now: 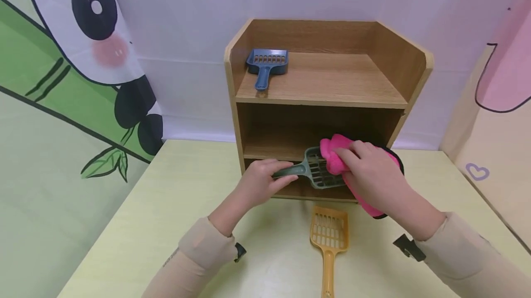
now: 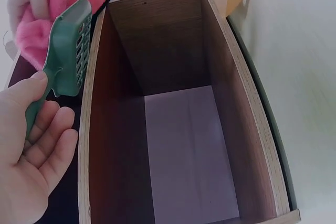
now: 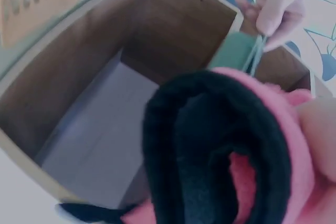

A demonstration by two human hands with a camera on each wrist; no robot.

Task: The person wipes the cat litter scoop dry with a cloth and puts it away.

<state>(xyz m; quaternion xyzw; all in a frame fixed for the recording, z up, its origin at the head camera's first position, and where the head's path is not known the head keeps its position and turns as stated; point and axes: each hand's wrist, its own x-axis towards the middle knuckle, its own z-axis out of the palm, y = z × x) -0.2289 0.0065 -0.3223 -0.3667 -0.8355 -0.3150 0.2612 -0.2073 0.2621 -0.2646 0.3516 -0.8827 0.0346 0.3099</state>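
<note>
Now: L hand point(image 1: 261, 181) gripping green slotted litter scoop point(image 1: 306, 167) by handle point(image 1: 293, 170) | R hand point(image 1: 375, 175) gripping pink cloth point(image 1: 334, 166) at its head | scoop hovering before wood shelf point(image 1: 327, 74) | prob. handling light, stiff; handle looking best hold

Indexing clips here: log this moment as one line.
left hand: grips green scoop | right hand: holds pink cloth at scoop's head | orange scoop: on table

a pale beige left sleeve point(image 1: 182, 268) and matching right sleeve point(image 1: 477, 263) are worn; beside each cuff point(image 1: 211, 242), a small black fitting point(image 1: 409, 248) is seen.
</note>
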